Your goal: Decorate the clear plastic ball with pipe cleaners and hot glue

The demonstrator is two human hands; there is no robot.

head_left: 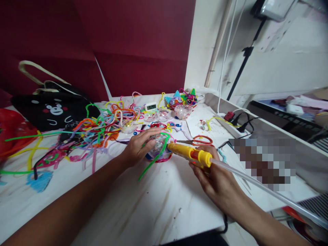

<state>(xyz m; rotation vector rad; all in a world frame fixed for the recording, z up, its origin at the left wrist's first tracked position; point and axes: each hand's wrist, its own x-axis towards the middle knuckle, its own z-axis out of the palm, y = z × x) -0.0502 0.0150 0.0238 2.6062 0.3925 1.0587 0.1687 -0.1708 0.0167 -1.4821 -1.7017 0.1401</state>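
Note:
My right hand (214,176) is wrapped round a yellow hot glue gun (188,153), with a long clear glue stick (258,184) running out of its back. The gun's nozzle touches or nearly touches a clear plastic ball (155,147) with glittery bits inside. My left hand (140,145) grips the ball from its left side, fingers over the top. A green pipe cleaner (153,164) lies across the ball and trails down to the table. Pink and red trim shows round the ball's lower edge. Orange-handled scissors (202,140) lie just behind the glue gun.
Tangled colourful pipe cleaners (102,123) cover the table's left side. Behind the ball stand more clear balls (183,111), a small digital clock (150,107) and decorated cat-eared figures (191,97). A black bag (56,107) is at left, a power strip (232,126) at right.

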